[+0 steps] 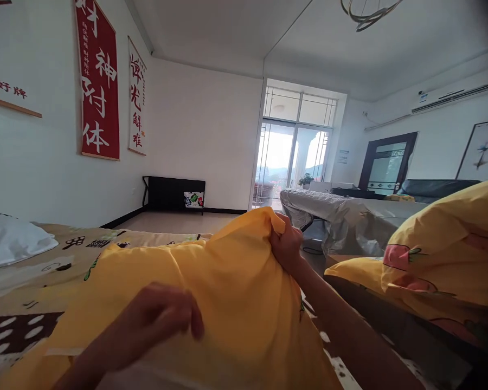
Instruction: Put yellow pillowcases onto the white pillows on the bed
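Note:
A large yellow cloth (228,281) with small green printed bits is spread over the patterned bed sheet (117,238). My right hand (287,244) is closed on its far right edge and lifts it into a peak, with folds running down from the grip. Over the near left part of the cloth is my left hand (162,311), back upward and fingers curled down. Slight blur and the hand itself hide its fingertips, so I cannot tell whether they pinch any fabric. Some white material shows below that hand at the bottom edge.
A white pillow-like item (14,241) lies at the left. Yellow pillows with red fruit print (447,254) are stacked at the right. Beyond the bed stand a plastic-covered piece of furniture (350,216) and a black folded panel (166,194) against the wall.

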### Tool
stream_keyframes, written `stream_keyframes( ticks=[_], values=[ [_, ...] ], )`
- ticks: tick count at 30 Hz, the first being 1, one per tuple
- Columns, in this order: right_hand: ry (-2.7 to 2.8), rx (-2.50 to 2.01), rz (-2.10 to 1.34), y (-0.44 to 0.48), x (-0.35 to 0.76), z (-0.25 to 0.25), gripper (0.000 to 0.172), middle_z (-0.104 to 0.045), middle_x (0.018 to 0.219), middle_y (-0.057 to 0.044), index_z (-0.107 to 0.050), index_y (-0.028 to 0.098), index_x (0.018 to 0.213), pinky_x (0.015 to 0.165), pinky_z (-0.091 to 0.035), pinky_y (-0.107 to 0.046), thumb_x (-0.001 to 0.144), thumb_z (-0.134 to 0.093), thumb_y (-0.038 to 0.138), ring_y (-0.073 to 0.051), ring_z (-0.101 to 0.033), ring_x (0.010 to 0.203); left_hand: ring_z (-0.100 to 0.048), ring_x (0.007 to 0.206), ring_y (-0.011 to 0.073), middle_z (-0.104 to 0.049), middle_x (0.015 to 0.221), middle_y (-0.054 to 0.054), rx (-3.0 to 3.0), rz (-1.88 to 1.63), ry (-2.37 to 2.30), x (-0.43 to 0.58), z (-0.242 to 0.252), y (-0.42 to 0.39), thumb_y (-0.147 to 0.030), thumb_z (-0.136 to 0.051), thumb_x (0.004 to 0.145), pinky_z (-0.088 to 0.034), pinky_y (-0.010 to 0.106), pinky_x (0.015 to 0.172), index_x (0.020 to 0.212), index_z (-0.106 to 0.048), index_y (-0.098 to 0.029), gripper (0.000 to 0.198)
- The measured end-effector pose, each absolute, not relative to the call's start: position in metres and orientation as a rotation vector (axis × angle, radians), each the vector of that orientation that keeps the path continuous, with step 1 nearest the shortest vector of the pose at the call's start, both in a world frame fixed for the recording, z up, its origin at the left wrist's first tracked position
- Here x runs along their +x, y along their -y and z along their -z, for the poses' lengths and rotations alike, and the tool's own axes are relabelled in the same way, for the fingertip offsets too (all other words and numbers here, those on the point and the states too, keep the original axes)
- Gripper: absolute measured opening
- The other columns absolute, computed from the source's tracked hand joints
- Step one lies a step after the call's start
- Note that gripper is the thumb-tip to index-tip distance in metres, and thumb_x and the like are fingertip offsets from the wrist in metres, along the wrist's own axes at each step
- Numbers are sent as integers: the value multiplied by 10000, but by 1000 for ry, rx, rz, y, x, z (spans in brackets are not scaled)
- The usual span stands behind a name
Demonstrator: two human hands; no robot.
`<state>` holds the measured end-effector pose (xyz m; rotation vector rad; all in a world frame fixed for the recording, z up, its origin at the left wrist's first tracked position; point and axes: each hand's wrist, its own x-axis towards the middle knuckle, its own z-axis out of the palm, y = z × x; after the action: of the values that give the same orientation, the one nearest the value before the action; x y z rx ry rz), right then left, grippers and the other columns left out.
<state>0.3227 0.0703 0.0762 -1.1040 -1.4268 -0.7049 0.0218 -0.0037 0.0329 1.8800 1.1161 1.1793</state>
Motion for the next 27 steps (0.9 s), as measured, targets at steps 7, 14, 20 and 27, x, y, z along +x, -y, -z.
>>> stream_keyframes(
  ticks=[7, 14, 20, 27],
  values=[
    [1445, -953, 891, -52, 327, -111, 286, -547, 542, -13, -608, 189, 859, 562, -355, -275, 811, -362, 326, -163, -498, 501, -589, 761, 236, -648, 764, 32, 2353, -786, -1245, -2, -62, -88, -647, -369, 840, -424, 304, 690, 711, -614, -196, 530],
    [1401, -1306, 143, -69, 350, -132, 381, -539, 531, -16, -520, 183, 552, 561, -334, -282, 722, -532, 524, -151, -469, 550, -509, 630, 175, -557, 656, -4, 2281, -801, -1459, -23, -75, -75, -646, -553, 733, -342, 253, 556, 747, -606, -183, 466],
    [1340, -1145, -136, -62, 336, -136, 379, -651, 775, -50, -612, 146, 782, 554, -381, -259, 698, -548, 510, -158, -530, 657, -373, 530, 116, -414, 558, -35, 2402, -969, -1514, -24, -127, -52, -604, -496, 788, -300, 231, 518, 592, -434, -188, 464],
    [1366, -1110, 303, -64, 319, -138, 265, -527, 615, 2, -485, 211, 710, 593, -331, -288, 811, -456, 455, -158, -444, 597, -461, 571, 156, -490, 550, -33, 2394, -842, -1788, -31, -119, -41, -662, -510, 735, -342, 242, 554, 679, -476, -208, 459]
  ],
)
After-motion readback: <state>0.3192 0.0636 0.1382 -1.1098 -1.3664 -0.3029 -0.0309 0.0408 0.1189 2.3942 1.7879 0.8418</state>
